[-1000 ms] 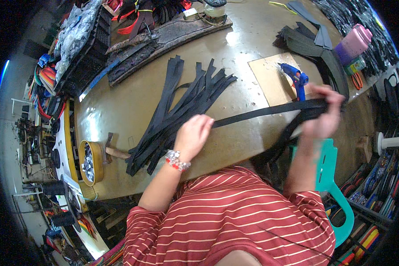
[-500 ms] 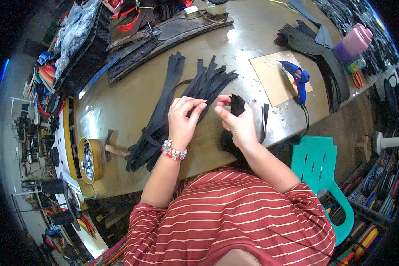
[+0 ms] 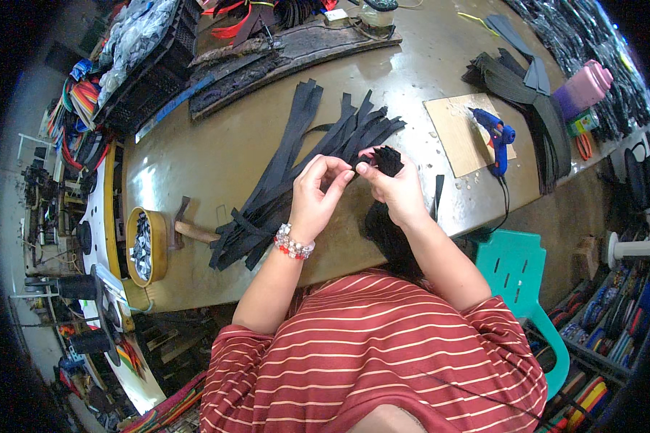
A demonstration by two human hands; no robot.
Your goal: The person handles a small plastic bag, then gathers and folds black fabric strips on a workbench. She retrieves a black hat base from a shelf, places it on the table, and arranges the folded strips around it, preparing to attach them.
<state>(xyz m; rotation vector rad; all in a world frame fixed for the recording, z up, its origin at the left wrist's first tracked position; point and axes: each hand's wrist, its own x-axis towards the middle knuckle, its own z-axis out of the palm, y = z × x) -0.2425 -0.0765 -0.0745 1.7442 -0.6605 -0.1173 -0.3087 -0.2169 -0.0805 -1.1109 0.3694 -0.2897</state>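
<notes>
Both my hands meet above the worktable's near edge, pinching one black strap. My left hand (image 3: 318,191), with a bead bracelet on its wrist, grips the strap's end between thumb and fingers. My right hand (image 3: 392,184) holds the folded, bunched part of the black strap (image 3: 388,159); the rest hangs down over the table edge toward my lap. Just behind my hands, a pile of long black straps (image 3: 296,166) fans out across the olive table (image 3: 195,159).
A blue glue gun (image 3: 495,133) lies on a cardboard sheet (image 3: 458,133) to the right. A hammer (image 3: 188,227) and an oval tin of metal parts (image 3: 144,245) sit at left. More black pieces (image 3: 531,101) and a pink bottle (image 3: 583,88) sit far right; a teal stool (image 3: 520,270) stands beside me.
A second ago my right hand stretched the strap out far to the right. It has come back to the middle, folding the strap into a bunch, and both hands now pinch it together.
</notes>
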